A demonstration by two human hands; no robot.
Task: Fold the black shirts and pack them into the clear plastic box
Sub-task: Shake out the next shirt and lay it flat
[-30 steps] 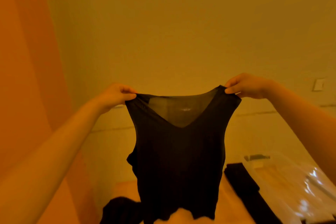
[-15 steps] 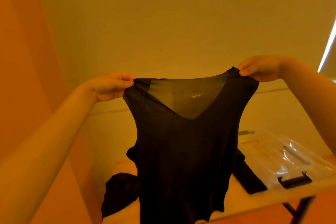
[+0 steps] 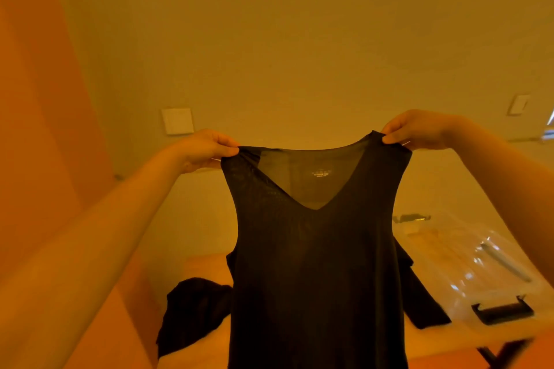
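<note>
A black V-neck shirt (image 3: 314, 272) hangs in the air in front of me, spread flat with its neckline up. My left hand (image 3: 207, 148) pinches its left shoulder and my right hand (image 3: 416, 130) pinches its right shoulder. Behind it on the table, another black shirt (image 3: 192, 314) lies crumpled at the left, and a further black garment (image 3: 422, 305) pokes out at the right. The clear plastic box (image 3: 467, 266) sits on the table at the right, with black latches (image 3: 502, 311) on its edge. The hanging shirt hides the table's middle.
The wooden table (image 3: 207, 266) stands against a plain wall. An orange panel (image 3: 39, 129) fills the left side. Wall switch plates (image 3: 177, 121) sit above the table. The table's front edge and a dark leg (image 3: 497, 353) show at the lower right.
Both hands still pinch the shirt's shoulders, and the shirt stays spread. The view has shifted, so the hands and shirt sit a little higher above the table and the box shows more fully.
</note>
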